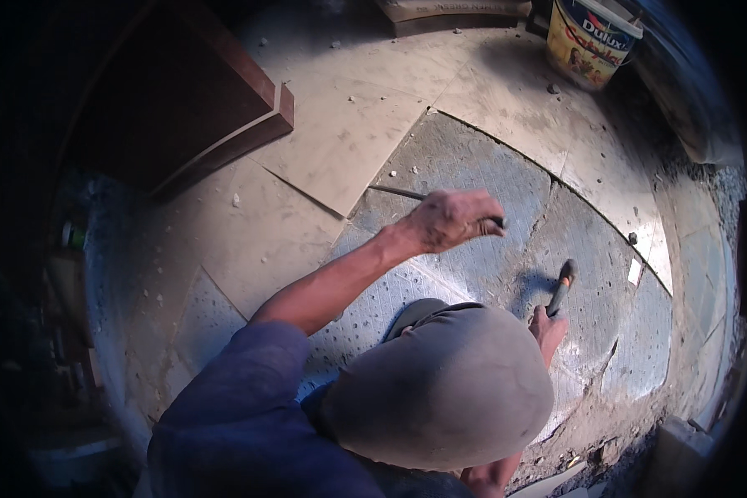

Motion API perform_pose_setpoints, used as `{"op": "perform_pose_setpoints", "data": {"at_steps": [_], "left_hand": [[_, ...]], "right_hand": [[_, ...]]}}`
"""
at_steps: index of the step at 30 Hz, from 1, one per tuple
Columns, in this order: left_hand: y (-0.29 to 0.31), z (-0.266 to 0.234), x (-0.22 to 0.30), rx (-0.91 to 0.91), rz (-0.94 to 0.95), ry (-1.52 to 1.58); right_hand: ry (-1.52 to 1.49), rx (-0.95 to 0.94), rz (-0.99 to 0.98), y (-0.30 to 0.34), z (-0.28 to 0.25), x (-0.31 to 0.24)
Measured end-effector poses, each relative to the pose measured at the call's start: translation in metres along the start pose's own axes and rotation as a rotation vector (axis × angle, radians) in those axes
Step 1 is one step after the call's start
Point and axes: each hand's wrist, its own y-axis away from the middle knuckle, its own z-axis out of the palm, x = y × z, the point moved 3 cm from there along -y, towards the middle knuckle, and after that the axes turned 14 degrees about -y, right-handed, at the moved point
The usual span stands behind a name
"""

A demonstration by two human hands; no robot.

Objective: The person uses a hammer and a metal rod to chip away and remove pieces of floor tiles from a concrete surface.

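Neither of my hands is in view. Just in front, another person in a grey cap (440, 386) and dark blue shirt (232, 407) bends over the floor, back toward me. That person's left hand (448, 220) is closed around a thin dark metal rod (397, 192), perhaps a chisel, its far end by the edge of a beige tile (344, 158). The person's right hand (548, 328) grips a dark-handled tool (561, 290) with an orange band, possibly a hammer. Its lower end is hidden by the fist. Below them lies exposed grey bedding (506, 199), ridged and cracked.
A dark red-brown wooden piece (282, 108) juts in at upper left. At upper right stands a yellow and blue paint bucket (593, 46). A filled bag (452, 10) lies at the far edge. Small rubble and broken tile pieces (548, 484) lie about.
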Motion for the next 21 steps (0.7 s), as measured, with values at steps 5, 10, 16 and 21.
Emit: {"op": "perform_pose_setpoints", "data": {"at_steps": [5, 10, 16, 21], "left_hand": [[0.026, 0.017, 0.026, -0.073, 0.094, -0.105], [0.031, -0.012, 0.029, 0.127, 0.084, -0.144], [-0.013, -0.084, 0.052, 0.583, -0.005, 0.104], [-0.063, -0.062, 0.074, 0.463, -0.335, 0.834]], "right_hand": [[0.364, -0.009, -0.189, 0.020, 0.014, -0.020], [0.393, -0.051, -0.142, 0.014, 0.006, -0.022], [0.099, -0.313, -0.515, 0.043, 0.050, -0.140], [-0.339, -0.482, -0.734, 0.087, 0.113, -0.184]]}}
